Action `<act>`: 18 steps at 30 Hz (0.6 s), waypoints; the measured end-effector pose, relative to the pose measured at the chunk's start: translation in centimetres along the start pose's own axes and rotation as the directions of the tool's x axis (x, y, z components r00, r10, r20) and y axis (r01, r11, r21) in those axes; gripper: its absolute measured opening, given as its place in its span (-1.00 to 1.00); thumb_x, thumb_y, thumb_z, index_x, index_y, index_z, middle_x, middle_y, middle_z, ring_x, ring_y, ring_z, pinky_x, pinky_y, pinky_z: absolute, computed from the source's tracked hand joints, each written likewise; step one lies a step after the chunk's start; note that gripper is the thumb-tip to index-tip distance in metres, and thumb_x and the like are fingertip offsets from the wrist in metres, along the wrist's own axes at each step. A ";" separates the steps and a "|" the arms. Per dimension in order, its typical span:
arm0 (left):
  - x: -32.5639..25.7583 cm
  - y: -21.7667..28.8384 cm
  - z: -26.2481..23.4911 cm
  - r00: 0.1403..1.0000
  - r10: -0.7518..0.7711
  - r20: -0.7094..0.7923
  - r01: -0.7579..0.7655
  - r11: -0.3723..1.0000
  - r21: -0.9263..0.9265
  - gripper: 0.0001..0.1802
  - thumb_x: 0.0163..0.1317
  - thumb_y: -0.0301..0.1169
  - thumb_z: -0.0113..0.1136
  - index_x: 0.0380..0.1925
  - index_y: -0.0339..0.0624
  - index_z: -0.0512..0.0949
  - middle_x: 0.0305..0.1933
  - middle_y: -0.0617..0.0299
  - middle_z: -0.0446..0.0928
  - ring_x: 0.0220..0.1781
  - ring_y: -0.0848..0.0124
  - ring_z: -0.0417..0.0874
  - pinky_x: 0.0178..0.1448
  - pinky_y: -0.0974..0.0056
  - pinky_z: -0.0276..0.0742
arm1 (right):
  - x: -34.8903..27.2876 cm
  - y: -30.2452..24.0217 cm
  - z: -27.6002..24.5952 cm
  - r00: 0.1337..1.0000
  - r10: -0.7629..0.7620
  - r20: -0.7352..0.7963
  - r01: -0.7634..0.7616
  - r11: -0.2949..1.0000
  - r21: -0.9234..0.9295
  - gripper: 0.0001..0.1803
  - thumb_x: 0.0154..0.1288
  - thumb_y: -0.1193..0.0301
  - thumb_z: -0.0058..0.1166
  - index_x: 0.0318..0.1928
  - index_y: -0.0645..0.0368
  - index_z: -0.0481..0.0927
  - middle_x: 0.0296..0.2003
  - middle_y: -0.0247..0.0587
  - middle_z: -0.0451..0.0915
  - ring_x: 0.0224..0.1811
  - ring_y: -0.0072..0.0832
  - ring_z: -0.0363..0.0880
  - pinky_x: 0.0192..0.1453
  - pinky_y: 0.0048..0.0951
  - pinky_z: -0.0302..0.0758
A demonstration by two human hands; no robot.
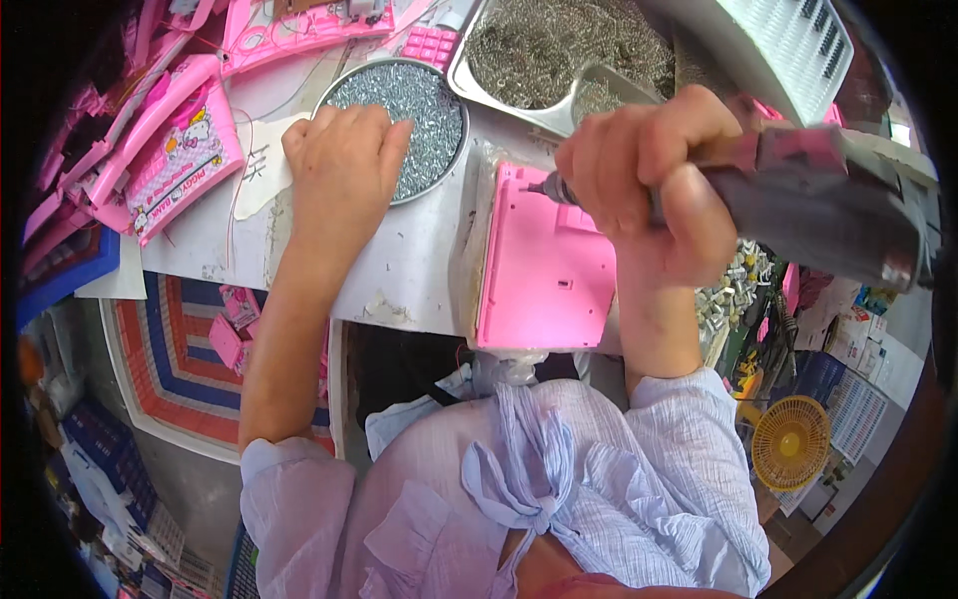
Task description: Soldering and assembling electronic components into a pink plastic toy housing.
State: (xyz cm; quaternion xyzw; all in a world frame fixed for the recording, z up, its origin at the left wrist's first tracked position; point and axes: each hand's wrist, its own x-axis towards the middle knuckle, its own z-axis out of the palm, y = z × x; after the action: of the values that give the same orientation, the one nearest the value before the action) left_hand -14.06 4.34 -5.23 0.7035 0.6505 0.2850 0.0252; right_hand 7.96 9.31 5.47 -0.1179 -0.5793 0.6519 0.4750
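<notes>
Right hand clasping a screwdriver hides part of a pink panel, near a screw dish and metal tray.

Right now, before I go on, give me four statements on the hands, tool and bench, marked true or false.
1. The right hand grips a power screwdriver. True.
2. The left hand is at the round pan of small metal parts. True.
3. The power screwdriver's tip points right. False: it points left, over the pink panel.
4. The pink panel lies left of the round pan. False: it lies to the right.
</notes>
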 end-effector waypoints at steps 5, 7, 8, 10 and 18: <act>-1.4 2.6 -1.4 1.000 0.012 0.026 -0.008 0.988 -0.156 -0.79 0.29 -0.26 0.33 -0.36 -0.09 0.53 -0.29 0.24 0.57 -0.14 0.16 0.53 0.08 0.02 0.27 | -1.4 1.4 -0.5 1.000 0.013 -0.024 -0.018 0.972 -0.234 -0.73 0.40 0.33 0.18 -0.34 0.12 0.36 -0.64 -0.35 0.41 -0.65 -0.60 0.31 -0.54 -0.45 0.26; -2.2 3.4 -1.9 0.999 0.050 0.017 -0.045 0.974 -0.223 -0.80 0.24 -0.30 0.38 -0.36 -0.08 0.53 -0.30 0.25 0.57 -0.14 0.16 0.54 0.07 0.02 0.28 | -1.9 1.3 -0.5 0.999 0.012 -0.053 -0.021 0.983 -0.182 -0.85 0.30 0.49 0.20 -0.29 0.19 0.45 -0.54 -0.37 0.48 -0.55 -0.64 0.40 -0.47 -0.52 0.33; -2.7 3.7 -1.8 0.998 0.065 0.002 -0.062 0.964 -0.260 -0.79 0.21 -0.32 0.41 -0.36 -0.07 0.53 -0.30 0.26 0.57 -0.13 0.17 0.54 0.07 0.03 0.29 | -2.0 1.4 -0.4 0.998 0.018 -0.061 -0.027 0.988 -0.154 -0.87 0.27 0.55 0.20 -0.28 0.22 0.48 -0.50 -0.38 0.51 -0.52 -0.66 0.43 -0.45 -0.54 0.35; -3.4 4.1 -1.5 0.996 0.085 -0.029 -0.090 0.943 -0.319 -0.78 0.15 -0.36 0.45 -0.36 -0.06 0.53 -0.30 0.28 0.58 -0.13 0.19 0.56 0.06 0.04 0.30 | -2.4 1.5 0.1 0.996 0.041 -0.083 -0.050 0.993 -0.104 -0.87 0.23 0.62 0.20 -0.26 0.24 0.51 -0.47 -0.40 0.53 -0.49 -0.67 0.45 -0.43 -0.56 0.37; -4.4 5.5 -0.7 0.975 0.169 -0.145 -0.213 0.900 -0.381 -0.76 0.07 -0.43 0.49 -0.30 -0.07 0.59 -0.26 0.32 0.64 -0.18 0.25 0.61 0.10 0.06 0.37 | -2.4 2.4 -0.8 0.999 0.039 0.033 -0.025 0.937 -0.348 -0.73 0.43 0.32 0.20 -0.31 0.13 0.39 -0.65 -0.32 0.39 -0.67 -0.60 0.28 -0.55 -0.43 0.24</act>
State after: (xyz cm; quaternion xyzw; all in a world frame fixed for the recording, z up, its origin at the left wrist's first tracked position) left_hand -9.40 -0.78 -4.04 0.7280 0.5078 0.4489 0.1032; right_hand 8.57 8.29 2.23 -0.1964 -0.6927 0.5491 0.4244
